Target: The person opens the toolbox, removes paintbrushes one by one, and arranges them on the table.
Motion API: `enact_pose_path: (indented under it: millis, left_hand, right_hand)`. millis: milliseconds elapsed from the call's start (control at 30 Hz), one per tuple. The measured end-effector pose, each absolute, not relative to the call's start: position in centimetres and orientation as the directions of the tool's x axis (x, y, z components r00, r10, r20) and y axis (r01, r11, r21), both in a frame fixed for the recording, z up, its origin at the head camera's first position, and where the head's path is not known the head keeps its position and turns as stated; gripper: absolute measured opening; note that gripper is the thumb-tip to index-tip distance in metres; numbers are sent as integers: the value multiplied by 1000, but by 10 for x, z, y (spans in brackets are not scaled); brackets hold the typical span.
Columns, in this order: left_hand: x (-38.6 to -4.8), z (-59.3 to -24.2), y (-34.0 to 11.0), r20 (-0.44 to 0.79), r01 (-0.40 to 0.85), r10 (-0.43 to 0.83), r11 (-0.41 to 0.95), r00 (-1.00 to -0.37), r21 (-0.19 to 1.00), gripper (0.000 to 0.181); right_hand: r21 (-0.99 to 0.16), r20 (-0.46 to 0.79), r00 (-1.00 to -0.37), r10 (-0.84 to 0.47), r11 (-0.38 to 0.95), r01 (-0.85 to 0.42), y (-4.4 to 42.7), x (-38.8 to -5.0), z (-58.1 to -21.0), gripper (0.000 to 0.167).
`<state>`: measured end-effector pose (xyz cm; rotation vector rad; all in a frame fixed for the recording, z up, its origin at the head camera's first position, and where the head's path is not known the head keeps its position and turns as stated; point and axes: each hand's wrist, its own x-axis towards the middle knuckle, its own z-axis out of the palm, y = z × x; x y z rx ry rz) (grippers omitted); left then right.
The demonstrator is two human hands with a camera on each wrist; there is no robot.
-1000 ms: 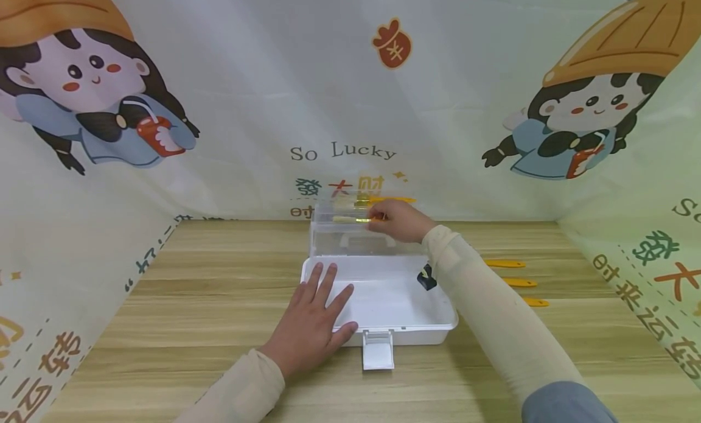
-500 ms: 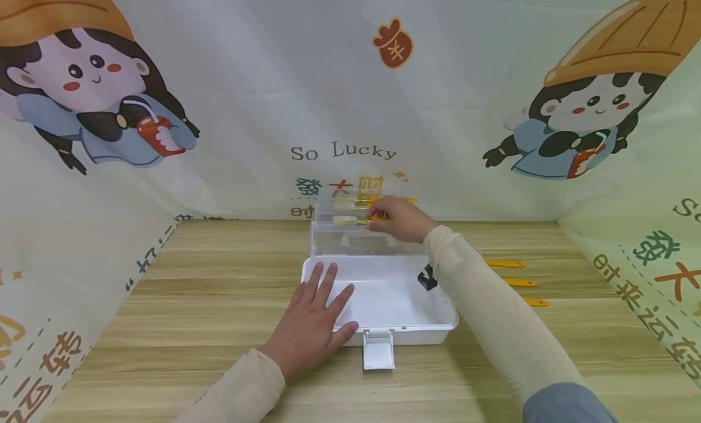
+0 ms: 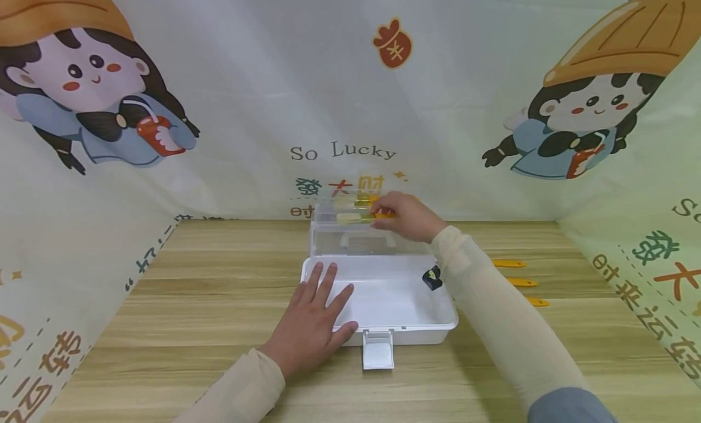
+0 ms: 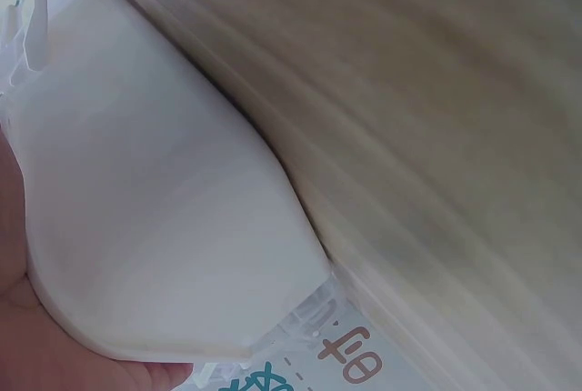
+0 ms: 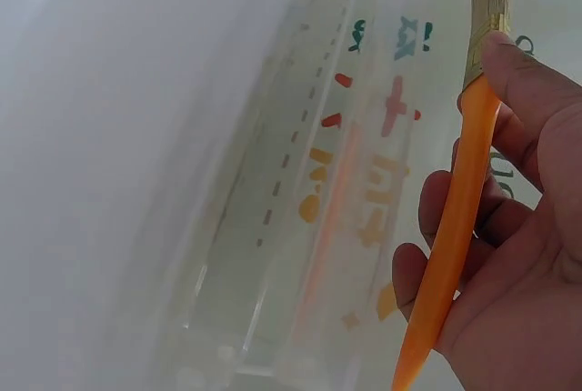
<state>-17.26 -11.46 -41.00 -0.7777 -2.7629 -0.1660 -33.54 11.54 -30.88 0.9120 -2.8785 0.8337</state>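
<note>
My left hand (image 3: 309, 335) lies spread over the left front of a white box (image 3: 394, 295), its fingers reaching inside. My right hand (image 3: 408, 216) pinches a brush (image 3: 353, 218) above the box's raised clear lid (image 3: 367, 243), bristles to the left. In the right wrist view, the thumb of my right hand (image 5: 536, 182) presses the metal band of this brush (image 5: 464, 173), and the fingers curl behind its orange handle. A similar brush shape shows behind it in the head view; whether it is a reflection I cannot tell. The left wrist view has the white box (image 4: 155, 200) against my palm.
Several orange handles, one of them (image 3: 523, 282), lie on the wooden table (image 3: 219, 289) right of the box, partly hidden by my right sleeve (image 3: 493, 307). A small black object (image 3: 432, 278) is at the box's right end. The front latch (image 3: 378, 350) hangs down. Printed cloth surrounds the table.
My right hand has shifted slightly right with the brush, and its forearm has moved right too, covering more of the orange handles. My left hand and the box have stayed in place.
</note>
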Motion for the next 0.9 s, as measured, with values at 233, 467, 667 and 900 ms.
enact_pose_path:
  millis: [233,467,667,900]
  left_hand:
    - [-174,-412,-115,300,533,498,845,-814,42,65]
    - [-174,-412,-115,309,531,497,846,-811,35,66]
    - [-174,-412,-115,311,533,496,845,-811,42,65]
    - [-174,-412,-116,315,537,500,842,-807,40,65]
  right_hand:
    - [-494,190,-832,-521,682,-540,128,-330,-304,26]
    - [-489,231,-830,-508,677,-550,145,-321,-300,26]
    - [-508,243,-834,-495,668,-544,164,-310,-298,26]
    - [-527,249,-841,-481,661,-534,187,-299,-300,25]
